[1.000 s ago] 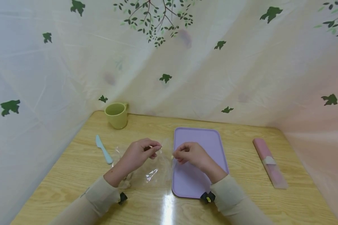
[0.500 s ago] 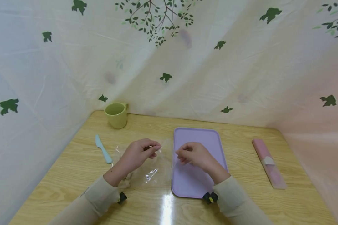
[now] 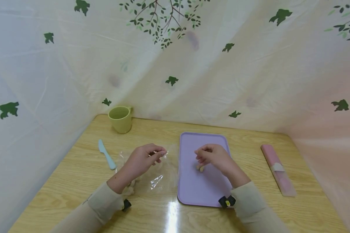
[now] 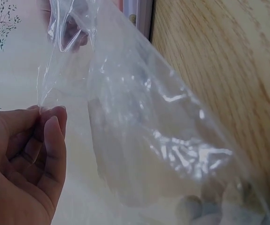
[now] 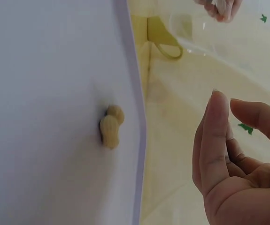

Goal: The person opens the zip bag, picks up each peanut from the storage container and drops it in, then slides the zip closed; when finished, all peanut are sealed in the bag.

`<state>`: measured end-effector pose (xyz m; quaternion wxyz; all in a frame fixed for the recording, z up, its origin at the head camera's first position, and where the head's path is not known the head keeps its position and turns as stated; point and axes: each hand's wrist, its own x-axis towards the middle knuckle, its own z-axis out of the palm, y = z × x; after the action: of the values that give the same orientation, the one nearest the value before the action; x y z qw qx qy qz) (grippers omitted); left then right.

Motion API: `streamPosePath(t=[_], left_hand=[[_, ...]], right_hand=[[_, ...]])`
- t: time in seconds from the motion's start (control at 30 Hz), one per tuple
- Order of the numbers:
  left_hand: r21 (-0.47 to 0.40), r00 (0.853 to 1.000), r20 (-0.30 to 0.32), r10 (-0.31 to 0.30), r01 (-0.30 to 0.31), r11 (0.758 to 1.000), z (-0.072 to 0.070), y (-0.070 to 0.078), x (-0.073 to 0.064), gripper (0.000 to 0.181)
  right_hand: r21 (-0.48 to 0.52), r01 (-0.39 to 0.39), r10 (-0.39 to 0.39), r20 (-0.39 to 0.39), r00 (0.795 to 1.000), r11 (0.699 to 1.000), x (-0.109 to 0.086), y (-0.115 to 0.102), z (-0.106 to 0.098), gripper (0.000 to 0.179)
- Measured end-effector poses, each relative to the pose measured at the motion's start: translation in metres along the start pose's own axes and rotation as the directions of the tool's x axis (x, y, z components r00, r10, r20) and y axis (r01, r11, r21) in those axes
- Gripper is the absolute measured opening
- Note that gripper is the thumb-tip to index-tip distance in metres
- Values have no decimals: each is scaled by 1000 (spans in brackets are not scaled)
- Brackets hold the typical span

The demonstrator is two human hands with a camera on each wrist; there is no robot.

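Note:
My left hand [image 3: 143, 161] pinches the rim of a clear plastic bag [image 3: 160, 181] between thumb and forefinger. Inside the bag's lower end lie several peanuts [image 4: 214, 208], partly hidden by my forearm in the head view. Over the purple tray [image 3: 192, 191] hovers my right hand [image 3: 217, 160]; a small gap shows between its thumb and forefinger in the right wrist view, and nothing is held. Below it on the tray are what look like two peanuts in their shells [image 5: 110, 129], lying against each other.
A green mug [image 3: 121, 121] stands at the back left. Nearer lies a light blue knife [image 3: 107, 155]. On the right is a pink pouch-like case [image 3: 277, 170] with a pale band. A patterned cloth [image 3: 145, 97] hangs behind and beside the table.
My right hand has moved right, from the bag's edge to over the tray. Peanuts now show on the tray beneath it. The left hand stays at the bag's rim.

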<state>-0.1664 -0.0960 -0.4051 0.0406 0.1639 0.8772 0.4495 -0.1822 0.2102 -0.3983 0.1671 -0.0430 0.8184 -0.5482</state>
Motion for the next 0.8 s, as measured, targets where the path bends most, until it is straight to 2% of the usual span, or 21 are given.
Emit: streamPosePath(t=[0.27,0.47,0.8], left_hand=[[9,1000,-9,12,-12,1000,1,0,1,19],[-13,1000,-21,7,-7,1000,4,-1,1,18],[-42,1000,-8,-11,11,999,6,-1,2,19]], right_hand=[[-95,-38,38,2,999,995,1,18,-15,31],[-186,-81,91,41,995,979,1,31,-18,26],[-206,-111,132,89,987,972,1,38,-19,18]])
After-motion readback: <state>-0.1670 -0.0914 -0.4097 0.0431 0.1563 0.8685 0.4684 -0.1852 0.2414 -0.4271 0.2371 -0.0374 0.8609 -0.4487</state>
